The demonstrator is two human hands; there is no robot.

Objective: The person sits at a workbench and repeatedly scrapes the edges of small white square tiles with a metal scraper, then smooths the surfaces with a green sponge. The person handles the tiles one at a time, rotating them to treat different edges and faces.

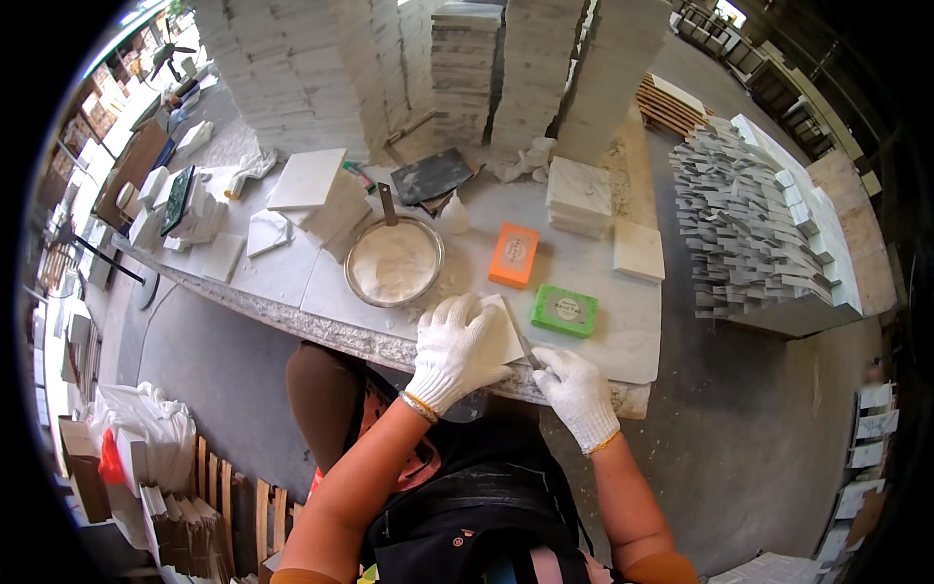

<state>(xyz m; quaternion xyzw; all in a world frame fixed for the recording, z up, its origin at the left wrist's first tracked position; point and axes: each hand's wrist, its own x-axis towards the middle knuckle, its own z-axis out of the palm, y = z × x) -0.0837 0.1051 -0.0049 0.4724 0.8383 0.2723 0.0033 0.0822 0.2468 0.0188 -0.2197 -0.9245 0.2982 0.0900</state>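
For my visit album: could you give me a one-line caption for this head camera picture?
White-gloved left hand presses a small marble tile flat on the workbench; right hand holds a slim tool at its edge.

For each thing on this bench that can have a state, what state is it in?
Left hand: gloved, pressing flat on a white tile.
Right hand: gloved, gripping a thin tool.
Metal bowl: uncovered, holding white powder.
Orange block: lying flat.
Green block: lying flat.

round metal bowl (394, 263) | orange block (514, 255) | green block (564, 310) | stacked tiles (579, 198)
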